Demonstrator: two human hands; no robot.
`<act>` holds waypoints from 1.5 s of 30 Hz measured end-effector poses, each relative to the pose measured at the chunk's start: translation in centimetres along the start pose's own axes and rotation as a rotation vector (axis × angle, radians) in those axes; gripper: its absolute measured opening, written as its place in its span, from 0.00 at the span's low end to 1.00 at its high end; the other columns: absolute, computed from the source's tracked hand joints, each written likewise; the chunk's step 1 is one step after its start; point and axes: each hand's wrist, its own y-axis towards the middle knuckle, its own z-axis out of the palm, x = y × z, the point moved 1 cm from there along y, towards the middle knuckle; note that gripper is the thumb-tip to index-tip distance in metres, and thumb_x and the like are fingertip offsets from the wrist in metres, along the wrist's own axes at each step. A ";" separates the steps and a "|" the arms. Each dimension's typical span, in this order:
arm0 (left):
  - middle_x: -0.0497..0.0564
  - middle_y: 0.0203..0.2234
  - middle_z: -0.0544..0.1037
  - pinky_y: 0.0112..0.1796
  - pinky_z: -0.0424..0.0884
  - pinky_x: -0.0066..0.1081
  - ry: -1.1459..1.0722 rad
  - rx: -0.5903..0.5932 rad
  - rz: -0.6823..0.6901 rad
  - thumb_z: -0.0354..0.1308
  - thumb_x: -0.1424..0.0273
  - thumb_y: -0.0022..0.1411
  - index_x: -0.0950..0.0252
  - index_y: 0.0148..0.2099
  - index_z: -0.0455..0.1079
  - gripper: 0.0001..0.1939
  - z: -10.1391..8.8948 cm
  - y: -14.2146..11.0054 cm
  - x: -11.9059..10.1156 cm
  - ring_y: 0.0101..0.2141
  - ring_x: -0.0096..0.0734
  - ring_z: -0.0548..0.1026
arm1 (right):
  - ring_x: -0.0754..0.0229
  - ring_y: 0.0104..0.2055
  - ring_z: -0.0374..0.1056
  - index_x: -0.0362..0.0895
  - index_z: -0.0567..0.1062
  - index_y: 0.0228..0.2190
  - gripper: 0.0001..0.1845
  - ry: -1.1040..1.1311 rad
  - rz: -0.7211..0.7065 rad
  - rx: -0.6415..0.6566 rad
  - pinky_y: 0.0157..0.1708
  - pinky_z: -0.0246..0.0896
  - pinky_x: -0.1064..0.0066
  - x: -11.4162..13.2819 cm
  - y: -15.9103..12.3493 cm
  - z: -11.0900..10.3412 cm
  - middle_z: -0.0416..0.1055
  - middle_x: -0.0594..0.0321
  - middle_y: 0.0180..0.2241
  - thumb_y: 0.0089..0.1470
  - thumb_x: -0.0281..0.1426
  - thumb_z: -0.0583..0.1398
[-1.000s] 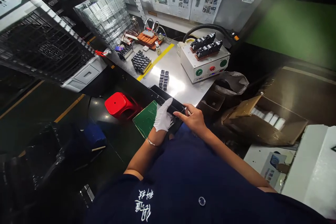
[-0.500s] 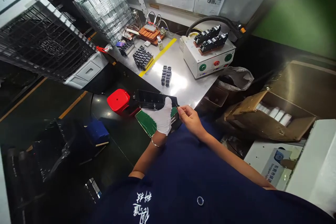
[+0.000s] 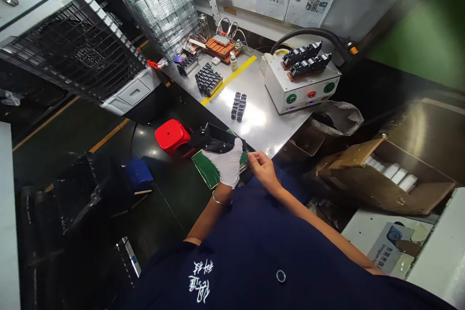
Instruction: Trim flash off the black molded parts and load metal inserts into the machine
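My left hand (image 3: 228,167), in a white glove, grips a long black plastic housing (image 3: 214,141) in front of the bench edge, thumb along its near right side. The housing is tilted, showing a hollow inner face. At its right end, my bare right hand (image 3: 264,170) is closed in a pinch. A thin dark sliver shows at those fingertips, too small to name. Below the housing lies a green board or mat (image 3: 205,168), partly covered by the glove. Two rows of small black parts (image 3: 239,106) stand on the metal bench (image 3: 259,128) just beyond.
A white control box (image 3: 301,89) with green and red buttons carries two black assemblies. More black parts (image 3: 208,80) sit past the yellow tape (image 3: 232,79). A red stool (image 3: 171,134) is at left, an open carton (image 3: 385,174) at right. Clear trays (image 3: 163,14) are stacked behind.
The black housing has tipped in my left hand, exposing more of its hollow side. My right hand stays pinched at its right end, slightly lower. The camera view has shifted.
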 end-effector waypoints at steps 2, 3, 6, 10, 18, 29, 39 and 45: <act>0.54 0.54 0.69 0.53 0.72 0.40 -0.093 -0.131 0.106 0.71 0.71 0.46 0.57 0.60 0.52 0.44 -0.4 0.9 -1.8 0.51 0.36 0.74 | 0.68 0.15 0.46 0.47 0.64 0.22 0.33 -0.041 0.043 -0.025 0.15 0.41 0.73 -1.3 0.4 -1.2 0.53 0.74 0.13 0.39 0.66 0.58; 0.53 0.54 0.70 0.52 0.73 0.39 -0.162 -0.150 0.145 0.71 0.70 0.46 0.56 0.59 0.54 0.42 -0.6 1.5 -2.7 0.50 0.34 0.74 | 0.68 0.14 0.46 0.47 0.63 0.20 0.34 -0.055 0.055 -0.024 0.14 0.41 0.73 -1.7 0.5 -1.7 0.52 0.74 0.12 0.37 0.67 0.58; 0.50 0.51 0.73 0.53 0.73 0.37 -0.326 0.006 0.152 0.72 0.67 0.47 0.55 0.58 0.59 0.38 -1.0 3.0 -4.7 0.50 0.33 0.75 | 0.68 0.14 0.49 0.47 0.64 0.20 0.34 -0.077 0.060 0.003 0.14 0.44 0.73 -1.6 0.6 -2.8 0.56 0.72 0.12 0.36 0.66 0.59; 0.50 0.47 0.76 0.50 0.74 0.37 -0.411 0.189 -0.064 0.71 0.67 0.47 0.56 0.54 0.66 0.31 -1.3 3.2 -3.3 0.46 0.33 0.77 | 0.63 0.23 0.63 0.45 0.74 0.30 0.27 -0.119 -0.124 0.043 0.23 0.59 0.70 2.4 -0.3 -2.2 0.71 0.64 0.24 0.48 0.57 0.60; 0.49 0.45 0.77 0.48 0.74 0.37 -0.325 0.167 -0.111 0.71 0.69 0.45 0.57 0.53 0.66 0.31 -1.1 1.0 -0.5 0.41 0.30 0.77 | 0.64 0.24 0.63 0.44 0.79 0.28 0.17 -0.313 -0.493 0.120 0.26 0.58 0.70 7.8 -2.0 -1.8 0.72 0.62 0.24 0.58 0.44 0.60; 0.50 0.52 0.75 0.52 0.72 0.33 -0.246 0.176 -0.063 0.72 0.69 0.44 0.55 0.56 0.63 0.36 -0.9 0.1 -0.9 0.46 0.30 0.77 | 0.61 0.24 0.65 0.46 0.81 0.28 0.17 -0.292 -0.480 0.144 0.26 0.60 0.67 7.7 -2.3 -2.8 0.73 0.60 0.24 0.55 0.46 0.62; 0.49 0.47 0.76 0.49 0.72 0.34 -0.220 0.263 -0.066 0.72 0.69 0.43 0.56 0.55 0.63 0.36 -0.7 -0.7 -1.7 0.44 0.29 0.76 | 0.63 0.23 0.63 0.45 0.81 0.26 0.17 -0.259 -0.429 0.010 0.25 0.58 0.68 6.1 -1.2 -3.5 0.74 0.61 0.24 0.52 0.45 0.63; 0.45 0.33 0.75 0.43 0.74 0.35 -0.223 0.558 -0.502 0.67 0.62 0.51 0.60 0.46 0.67 0.22 -1.5 -2.0 -2.4 0.33 0.27 0.76 | 0.62 0.23 0.63 0.44 0.77 0.20 0.22 -0.238 -0.269 -0.134 0.25 0.58 0.69 5.5 0.2 -5.9 0.71 0.63 0.20 0.48 0.50 0.64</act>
